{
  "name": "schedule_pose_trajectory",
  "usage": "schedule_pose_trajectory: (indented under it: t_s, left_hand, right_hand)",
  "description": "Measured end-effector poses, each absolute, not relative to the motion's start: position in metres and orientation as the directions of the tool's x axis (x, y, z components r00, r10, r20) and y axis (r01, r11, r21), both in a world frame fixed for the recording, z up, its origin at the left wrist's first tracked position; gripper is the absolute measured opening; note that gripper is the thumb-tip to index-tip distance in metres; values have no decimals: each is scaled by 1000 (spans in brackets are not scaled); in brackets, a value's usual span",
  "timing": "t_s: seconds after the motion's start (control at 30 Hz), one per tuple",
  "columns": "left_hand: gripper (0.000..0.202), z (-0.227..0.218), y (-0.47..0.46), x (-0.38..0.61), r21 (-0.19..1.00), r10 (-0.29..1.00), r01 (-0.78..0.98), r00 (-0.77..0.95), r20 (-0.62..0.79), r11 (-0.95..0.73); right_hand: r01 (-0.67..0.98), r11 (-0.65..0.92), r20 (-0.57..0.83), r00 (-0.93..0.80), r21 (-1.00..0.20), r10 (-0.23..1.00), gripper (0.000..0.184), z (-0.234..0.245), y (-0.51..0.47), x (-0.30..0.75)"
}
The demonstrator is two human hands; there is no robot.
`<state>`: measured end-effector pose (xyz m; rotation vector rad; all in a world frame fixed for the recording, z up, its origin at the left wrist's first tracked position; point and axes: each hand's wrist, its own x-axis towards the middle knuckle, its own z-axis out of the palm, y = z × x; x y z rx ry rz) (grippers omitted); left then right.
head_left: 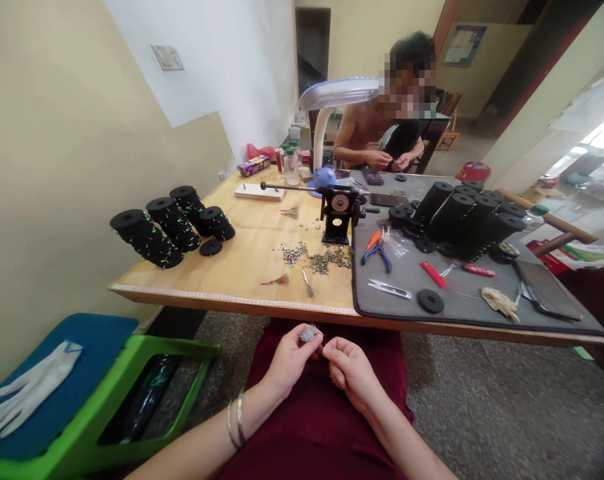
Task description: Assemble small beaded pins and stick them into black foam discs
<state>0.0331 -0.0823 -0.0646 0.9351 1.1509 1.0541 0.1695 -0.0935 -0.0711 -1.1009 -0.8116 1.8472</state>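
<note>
Over the dark red cloth on my lap, my left hand (293,360) is closed around a small grey bundle (309,333), which looks like fine strands seen end on. Close beside it, my right hand (351,371) pinches thumb and fingers together; whatever is between them is too small to make out. Both hands are just below the table's front edge. Nearest on the wooden table (222,267) lie two small bundles of thin strands, one with an orange part (281,280) and one pale (308,285). Behind them are multicoloured beads (295,253) and a pile of small dark metallic pieces (328,261).
A black hand-crank winder (338,213) and a desk lamp (324,175) stand mid-table. Black foam spools (167,230) stack left, more (449,213) right. Pliers (379,257) and snips (389,289) lie on the grey mat (382,310). Another person (359,137) sits across. A green stool (82,413) stands left.
</note>
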Motion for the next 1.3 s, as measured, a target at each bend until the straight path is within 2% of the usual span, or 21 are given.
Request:
schedule_pose_trajectory:
  t_s: [0.43,0.7,0.93,1.13,1.3]
  left_hand:
    - [29,-69,-82,34,926,953,-228,111,-283,301]
    - [30,-69,-82,34,845,909,-337,187,-373,416]
    - [26,-70,-82,34,798,890,-395,218,-401,456]
    - [26,-69,-81,33,747,857,-421,277,-434,514]
    - [25,-70,-81,33,751,852,-404,289,-437,522]
  right_hand:
    - [-269,-435,-369,-262,-859,892,32,-68,-94,169]
    - [-166,-282,-286,-2,-945,958,32,-65,-89,173]
    - [-187,-336,-318,-120,-923,940,30,-67,-92,172]
    - [-136,-282,-286,12,-950,958,34,-66,-88,171]
    - [-121,-249,-255,36,-961,966,34,-65,-86,172]
